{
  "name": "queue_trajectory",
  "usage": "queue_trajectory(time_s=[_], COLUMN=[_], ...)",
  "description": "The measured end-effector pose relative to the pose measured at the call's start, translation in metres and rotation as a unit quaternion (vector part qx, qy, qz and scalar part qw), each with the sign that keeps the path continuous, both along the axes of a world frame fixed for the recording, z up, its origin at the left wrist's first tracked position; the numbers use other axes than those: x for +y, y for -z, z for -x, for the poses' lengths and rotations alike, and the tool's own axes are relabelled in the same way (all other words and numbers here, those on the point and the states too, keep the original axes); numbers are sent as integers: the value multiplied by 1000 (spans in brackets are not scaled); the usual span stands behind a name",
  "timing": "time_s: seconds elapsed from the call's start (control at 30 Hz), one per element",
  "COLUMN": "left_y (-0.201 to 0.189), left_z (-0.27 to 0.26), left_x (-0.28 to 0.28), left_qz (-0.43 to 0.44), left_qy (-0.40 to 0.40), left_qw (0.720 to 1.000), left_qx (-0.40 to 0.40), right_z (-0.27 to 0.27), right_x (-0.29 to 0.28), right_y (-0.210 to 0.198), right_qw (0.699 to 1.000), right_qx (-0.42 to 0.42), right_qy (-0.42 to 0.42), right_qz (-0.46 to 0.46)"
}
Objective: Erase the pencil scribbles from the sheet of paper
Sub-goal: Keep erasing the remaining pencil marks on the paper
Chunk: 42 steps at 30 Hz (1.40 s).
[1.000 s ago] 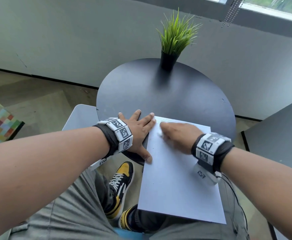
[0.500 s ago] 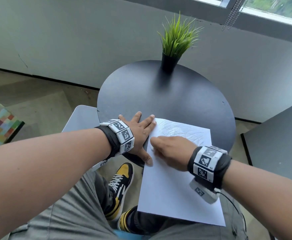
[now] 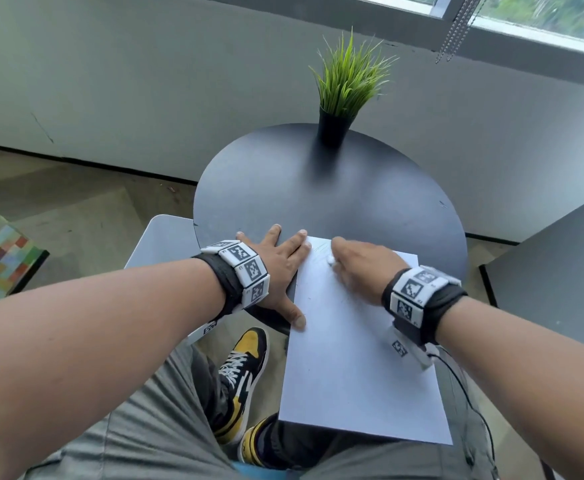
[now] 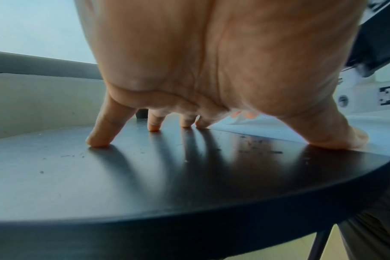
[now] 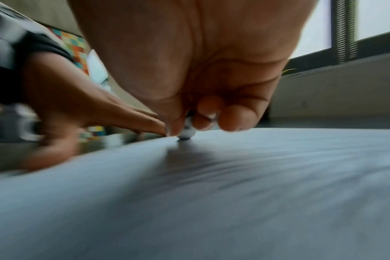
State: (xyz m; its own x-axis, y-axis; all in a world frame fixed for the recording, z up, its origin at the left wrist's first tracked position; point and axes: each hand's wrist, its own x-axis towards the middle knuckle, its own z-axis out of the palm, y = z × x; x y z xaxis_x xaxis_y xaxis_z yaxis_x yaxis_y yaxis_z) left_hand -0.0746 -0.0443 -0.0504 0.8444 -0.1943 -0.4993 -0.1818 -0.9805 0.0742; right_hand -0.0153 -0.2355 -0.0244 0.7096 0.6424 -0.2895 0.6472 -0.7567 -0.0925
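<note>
Nearest, the sheet of paper (image 3: 356,375) hangs well past the round black bench's (image 3: 318,199) near rim, over the person's lap, with a yellow and black shoe (image 3: 238,372) on the floor below. No brand or writing can be read; the wristbands carry only square black-and-white code marks. The left hand (image 3: 276,268) lies spread wide and flat, its thumb on the paper's left edge and its fingertips (image 4: 98,140) on the bare bench. Just beside it, the right hand (image 3: 363,265) pinches a small white eraser (image 5: 186,132) against the paper's far left corner, where faint pencil scribbles (image 3: 320,247) show. Beyond the hands the benchtop lies bare up to a potted grass plant (image 3: 346,95) at its far rim.
</note>
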Motion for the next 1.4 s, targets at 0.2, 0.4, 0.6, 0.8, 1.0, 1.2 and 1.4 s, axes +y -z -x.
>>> queue_trajectory(time_s=[0.2, 0.4, 0.6, 0.8, 1.0, 1.2, 1.4], left_y=[0, 0, -2, -4, 3, -5, -10], left_z=[0, 1, 0, 0, 4, -5, -4], left_x=[-1, -1, -3, -7, -11, -11, -17], left_qz=[-4, -1, -2, 8, -8, -23, -43], left_qy=[-2, -5, -10, -22, -9, 3, 3], left_qw=[1000, 1000, 1000, 1000, 1000, 1000, 999], left_qx=[3, 2, 5, 14, 14, 10, 29], right_z=[23, 39, -11, -6, 50, 16, 42], right_x=[-4, -6, -18, -10, -9, -16, -16], right_y=[-1, 6, 2, 9, 7, 6, 4], right_qw=[995, 986, 1000, 998, 986, 995, 975], right_qx=[48, 53, 14, 31, 33, -11, 33], right_qy=[-88, -157, 14, 56, -163, -94, -216], right_qz=[24, -2, -1, 10, 26, 5, 40])
